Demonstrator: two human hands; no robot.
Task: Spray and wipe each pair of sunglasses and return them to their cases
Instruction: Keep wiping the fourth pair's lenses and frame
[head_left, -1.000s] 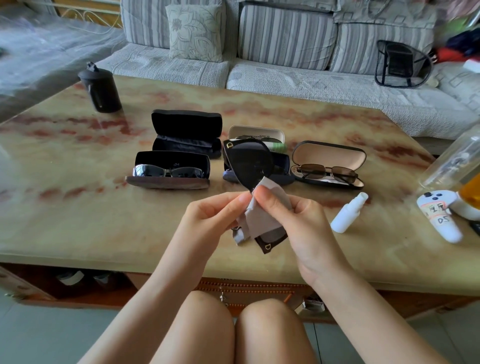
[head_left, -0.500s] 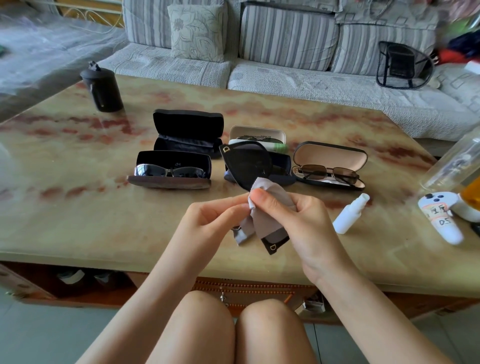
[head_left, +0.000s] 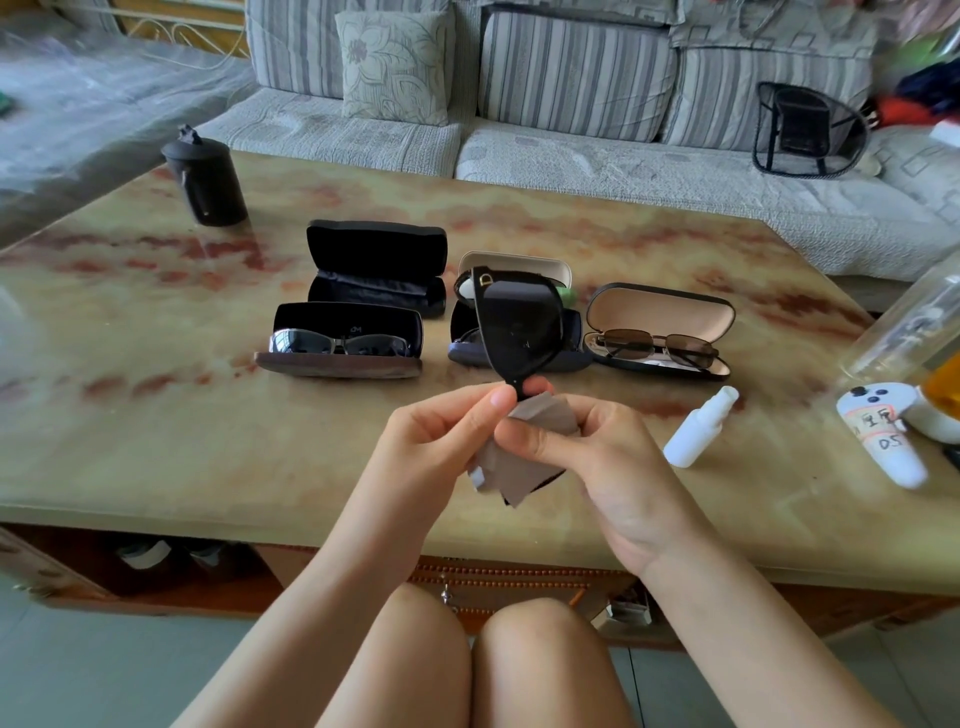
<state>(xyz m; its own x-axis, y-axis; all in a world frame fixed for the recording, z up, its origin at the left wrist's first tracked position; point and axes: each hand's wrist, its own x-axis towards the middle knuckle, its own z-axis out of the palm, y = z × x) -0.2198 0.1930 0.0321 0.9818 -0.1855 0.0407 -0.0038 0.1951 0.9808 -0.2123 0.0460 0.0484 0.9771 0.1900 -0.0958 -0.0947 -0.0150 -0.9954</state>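
Just above the near edge of the glossy beige-and-red marble table (head_left: 156, 441), both hands are meeting with fingers curled. The left hand (head_left: 441, 441) is pinching the black plastic-framed sunglasses (head_left: 519, 322) near their middle between thumb and forefinger, while the right hand (head_left: 613, 467) is gripping a grey-brown microfibre cloth (head_left: 545, 415) wrapped over the lower lens, thumb lying across the fabric. The sunglasses are standing on end in the air, one dark lens pointing up. Farther off, a small white spray bottle (head_left: 698, 428) is lying on its side at the right, and an open brown case (head_left: 337, 366) is holding silver-framed sunglasses.
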